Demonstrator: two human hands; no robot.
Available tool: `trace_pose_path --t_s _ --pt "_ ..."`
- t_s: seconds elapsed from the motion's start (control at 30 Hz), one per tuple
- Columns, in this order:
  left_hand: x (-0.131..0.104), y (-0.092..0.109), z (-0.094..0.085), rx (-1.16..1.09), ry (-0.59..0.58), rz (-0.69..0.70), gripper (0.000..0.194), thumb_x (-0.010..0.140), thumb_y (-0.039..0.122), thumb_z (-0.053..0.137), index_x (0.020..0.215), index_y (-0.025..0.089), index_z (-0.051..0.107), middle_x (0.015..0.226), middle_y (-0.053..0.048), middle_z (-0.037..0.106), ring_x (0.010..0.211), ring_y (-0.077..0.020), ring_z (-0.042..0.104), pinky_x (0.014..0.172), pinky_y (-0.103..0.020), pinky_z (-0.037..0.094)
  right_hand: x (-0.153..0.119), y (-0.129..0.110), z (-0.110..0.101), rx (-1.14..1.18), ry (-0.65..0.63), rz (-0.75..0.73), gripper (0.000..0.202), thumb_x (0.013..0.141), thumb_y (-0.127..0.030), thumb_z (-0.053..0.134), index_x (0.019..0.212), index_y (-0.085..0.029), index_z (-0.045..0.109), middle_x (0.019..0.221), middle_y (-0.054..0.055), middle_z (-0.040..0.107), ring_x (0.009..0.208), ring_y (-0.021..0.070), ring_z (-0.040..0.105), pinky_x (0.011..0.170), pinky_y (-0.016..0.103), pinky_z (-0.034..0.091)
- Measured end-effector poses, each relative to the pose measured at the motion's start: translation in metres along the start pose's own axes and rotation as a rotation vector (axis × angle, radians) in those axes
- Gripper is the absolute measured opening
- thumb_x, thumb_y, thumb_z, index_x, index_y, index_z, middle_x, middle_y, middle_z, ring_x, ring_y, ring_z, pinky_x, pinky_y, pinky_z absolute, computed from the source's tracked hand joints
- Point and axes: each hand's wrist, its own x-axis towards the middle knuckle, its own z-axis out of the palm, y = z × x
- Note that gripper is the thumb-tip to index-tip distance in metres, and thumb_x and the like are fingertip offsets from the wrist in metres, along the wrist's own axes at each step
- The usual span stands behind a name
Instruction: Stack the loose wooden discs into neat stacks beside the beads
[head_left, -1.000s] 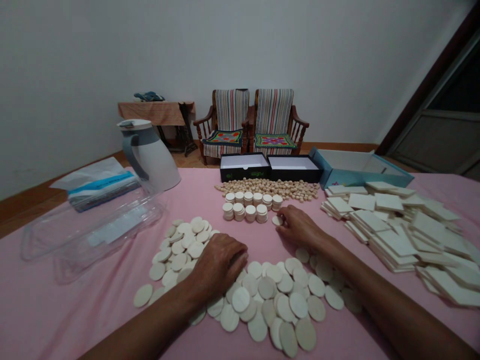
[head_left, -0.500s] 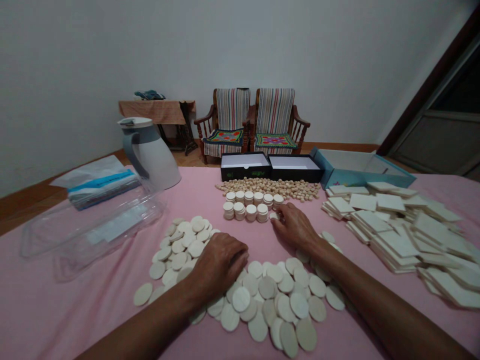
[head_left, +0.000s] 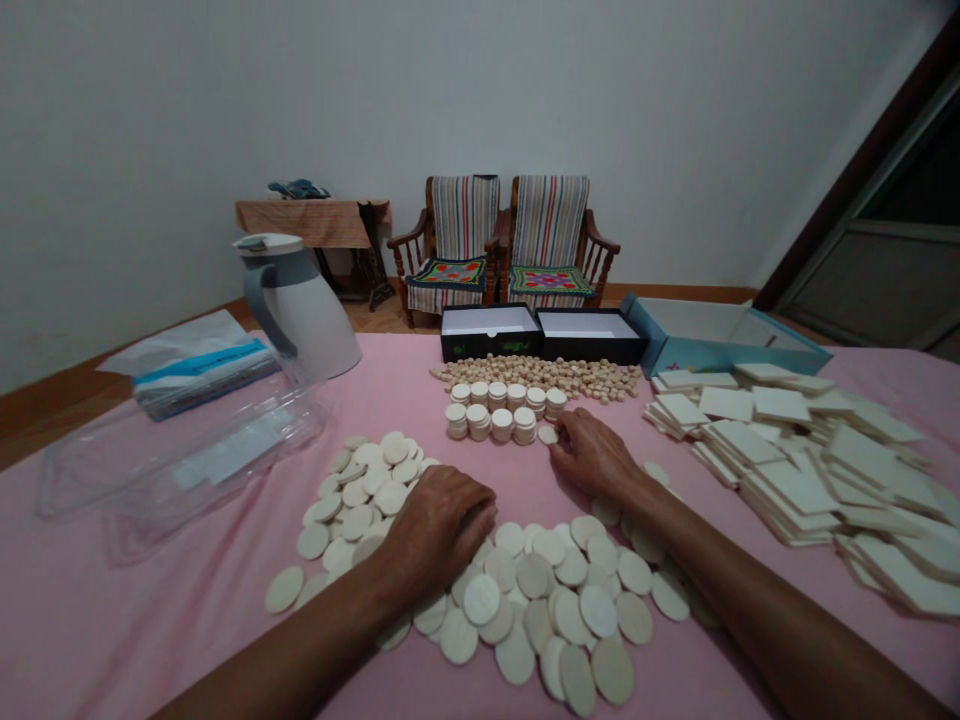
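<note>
Pink cloth (head_left: 517, 485) under pale discs (head_left: 535, 576), grey wall (head_left: 480, 90), two armchairs (head_left: 551, 225)

Thin, round, pale wood-like discs throughout. One single disc (head_left: 548, 434) is lying flat just right of centre, near the right end of the front row. Front row (head_left: 501, 426): four short stacks are standing upright mid-frame. Back row (head_left: 516, 398): six stacks are standing just above it in the frame, layered edges showing. Left heap (head_left: 358, 521): loose discs are overlapping left of centre, some tilting; one is lying at the heap's left edge. Lower heap (head_left: 535, 577): discs are sprawling across lower centre, overlapping unevenly, partly hidden toward the right.
</note>
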Motion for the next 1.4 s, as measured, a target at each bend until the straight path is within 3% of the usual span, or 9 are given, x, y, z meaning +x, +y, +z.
trace_pose_path --t_s 0.23,0.8,0.9,1.03,1.1,1.27,1.4 --pt "0.000 -0.001 0.001 0.009 -0.010 -0.004 0.014 0.085 0.019 0.052 0.088 0.017 0.065 0.079 -0.005 0.066 0.077 -0.0194 0.057 0.074 -0.037 0.042 -0.002 -0.001 -0.001 0.031 0.005 -0.071 0.029 0.082 -0.023 0.046 0.110 -0.018 0.052 0.097 0.009 0.057 0.086 0.0207 0.054 0.067 0.029 0.033" --pt "0.001 0.000 0.000 0.003 -0.015 -0.010 0.015 0.085 0.019 0.051 0.089 0.017 0.066 0.079 -0.005 0.066 0.078 -0.0196 0.057 0.074 -0.037 0.042 -0.001 -0.003 -0.006 -0.038 0.002 0.005 0.023 0.084 -0.034 0.047 0.096 -0.016 0.055 0.100 0.014 0.059 0.086 0.0224 0.056 0.068 0.030 0.035" --pt "0.001 -0.001 0.001 0.000 -0.009 -0.011 0.015 0.085 0.019 0.052 0.089 0.017 0.066 0.080 -0.005 0.066 0.078 -0.0196 0.057 0.075 -0.037 0.042 0.002 0.008 -0.021 0.004 -0.098 -0.036 0.015 0.081 -0.028 0.050 0.088 -0.017 0.058 0.091 0.010 0.063 0.082 0.0201 0.056 0.065 0.028 0.035" --pt "0.000 -0.002 0.002 -0.011 0.003 -0.007 0.014 0.086 0.020 0.052 0.090 0.017 0.065 0.081 -0.005 0.067 0.079 -0.0197 0.057 0.075 -0.037 0.042 -0.007 0.024 -0.046 0.063 -0.393 -0.209 0.011 0.071 -0.021 0.057 0.082 -0.018 0.061 0.084 0.005 0.064 0.075 0.0172 0.056 0.061 0.026 0.035" --pt "0.000 -0.002 0.002 -0.008 -0.005 -0.006 0.015 0.086 0.021 0.052 0.090 0.017 0.066 0.080 -0.005 0.067 0.079 -0.0199 0.057 0.074 -0.037 0.042 -0.019 0.029 -0.054 0.013 -0.468 -0.239 0.016 0.067 -0.019 0.060 0.083 -0.020 0.060 0.084 0.005 0.064 0.075 0.0179 0.055 0.060 0.026 0.034" --pt "0.000 -0.002 0.002 -0.004 -0.018 0.002 0.014 0.086 0.020 0.052 0.089 0.016 0.065 0.080 -0.005 0.067 0.079 -0.0199 0.057 0.075 -0.037 0.041 -0.045 0.029 -0.056 -0.108 -0.475 -0.263 0.026 0.064 -0.019 0.063 0.089 -0.020 0.056 0.091 0.006 0.061 0.078 0.0207 0.055 0.061 0.028 0.033" --pt "0.001 -0.003 0.003 -0.012 -0.008 -0.007 0.015 0.086 0.021 0.052 0.090 0.016 0.065 0.081 -0.005 0.067 0.080 -0.0199 0.057 0.076 -0.037 0.041 -0.046 0.020 -0.044 -0.088 -0.394 -0.311 0.025 0.067 -0.017 0.059 0.092 -0.018 0.054 0.096 0.009 0.058 0.080 0.0200 0.055 0.064 0.029 0.033"
